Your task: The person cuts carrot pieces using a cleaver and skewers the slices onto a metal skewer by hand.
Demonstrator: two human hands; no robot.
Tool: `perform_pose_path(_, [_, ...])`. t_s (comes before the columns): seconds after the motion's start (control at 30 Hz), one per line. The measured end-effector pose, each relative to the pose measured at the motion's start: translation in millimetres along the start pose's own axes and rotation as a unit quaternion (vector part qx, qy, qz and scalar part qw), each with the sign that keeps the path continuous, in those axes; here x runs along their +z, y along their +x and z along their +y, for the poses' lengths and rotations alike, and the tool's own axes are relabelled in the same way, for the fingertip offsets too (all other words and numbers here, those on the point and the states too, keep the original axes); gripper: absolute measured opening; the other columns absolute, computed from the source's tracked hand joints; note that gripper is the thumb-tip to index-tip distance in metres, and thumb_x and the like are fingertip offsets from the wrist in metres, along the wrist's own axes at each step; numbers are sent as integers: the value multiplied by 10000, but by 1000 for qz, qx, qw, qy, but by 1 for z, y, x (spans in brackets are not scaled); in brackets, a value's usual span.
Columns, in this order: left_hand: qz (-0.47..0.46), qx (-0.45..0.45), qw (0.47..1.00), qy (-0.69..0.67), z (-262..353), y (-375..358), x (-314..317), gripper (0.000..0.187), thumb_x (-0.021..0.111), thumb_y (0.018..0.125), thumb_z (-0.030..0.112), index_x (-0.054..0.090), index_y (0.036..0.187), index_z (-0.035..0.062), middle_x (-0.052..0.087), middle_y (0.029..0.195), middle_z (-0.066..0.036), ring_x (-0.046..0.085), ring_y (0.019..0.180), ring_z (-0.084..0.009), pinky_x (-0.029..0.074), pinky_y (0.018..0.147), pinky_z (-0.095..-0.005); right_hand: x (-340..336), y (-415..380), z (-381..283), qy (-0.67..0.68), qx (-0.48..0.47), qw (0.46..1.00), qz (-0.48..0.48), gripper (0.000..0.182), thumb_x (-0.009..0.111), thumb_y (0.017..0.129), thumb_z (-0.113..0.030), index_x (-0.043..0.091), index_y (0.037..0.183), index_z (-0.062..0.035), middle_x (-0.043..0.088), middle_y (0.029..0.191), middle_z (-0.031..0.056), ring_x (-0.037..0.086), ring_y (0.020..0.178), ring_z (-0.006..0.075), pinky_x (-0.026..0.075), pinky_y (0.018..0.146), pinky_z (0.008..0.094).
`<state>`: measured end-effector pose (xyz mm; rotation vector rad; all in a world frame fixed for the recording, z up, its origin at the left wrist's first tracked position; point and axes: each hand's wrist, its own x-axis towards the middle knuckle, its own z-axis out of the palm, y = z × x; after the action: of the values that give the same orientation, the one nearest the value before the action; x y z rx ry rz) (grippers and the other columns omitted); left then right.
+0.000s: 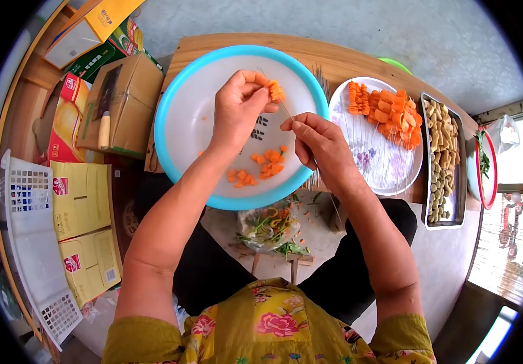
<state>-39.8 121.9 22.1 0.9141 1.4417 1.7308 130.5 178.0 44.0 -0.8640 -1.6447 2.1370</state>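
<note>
Over a white basin with a blue rim [161, 130], my left hand [240, 109] pinches an orange carrot piece [276, 91], cut in folds and threaded on a thin metal skewer [285, 109]. The fingers of my right hand [322, 142] are closed on the lower part of that skewer. Loose carrot pieces [270, 164] lie on the basin's floor beneath my hands. To the right, a white plate with purple flowers [364, 159] holds folded carrot pieces [395, 112] on skewers, their thin rods pointing towards its near edge.
More bare skewers [320, 79] lie between basin and plate. A metal tray [448, 224] of skewered food stands right of the plate, beside a red-rimmed bowl [493, 182]. Below the table edge is a bag of scraps [267, 225]. Cardboard boxes [137, 100] and a knife [105, 124] are left.
</note>
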Motion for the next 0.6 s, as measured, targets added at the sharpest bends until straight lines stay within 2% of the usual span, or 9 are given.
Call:
perform_pose_path(0.03, [0, 0, 1000, 0, 1, -1, 0, 131, 508, 921, 27, 499, 1048, -4, 660, 968, -138, 671, 875, -204, 563, 727, -290, 0, 0, 0, -1, -3, 1000, 2, 237, 473, 985, -212, 613, 993, -21, 415, 529, -38, 327, 448, 40, 264, 426, 197])
perform_pose_path(0.1, [-7, -91, 979, -182, 5, -4, 0, 158, 529, 934, 80, 494, 1072, 13, 636, 1034, -142, 658, 944, -237, 554, 785, -328, -1, 1, 0, -3, -5, 1000, 5, 228, 480, 982, -207, 618, 985, -25, 417, 529, -39, 328, 448, 39, 268, 425, 199])
perform_pose_path(0.3, [-38, -134, 969, -205, 6, -2, -2, 234, 570, 930, 132, 481, 1123, 34, 611, 1089, -145, 633, 1015, -263, 532, 838, -345, 0, 2, 3, -3, -15, 1000, 13, 219, 487, 979, -210, 621, 979, -36, 428, 530, -41, 333, 448, 36, 272, 423, 197])
perform_pose_path(0.6, [-96, -178, 954, -219, 4, -4, -2, 359, 614, 898, 118, 453, 1208, 35, 610, 1108, -154, 616, 994, -247, 514, 873, -358, 1, 0, -1, -36, -24, 998, 35, 185, 504, 972, -185, 613, 948, -38, 464, 543, -33, 368, 456, 33, 283, 432, 194])
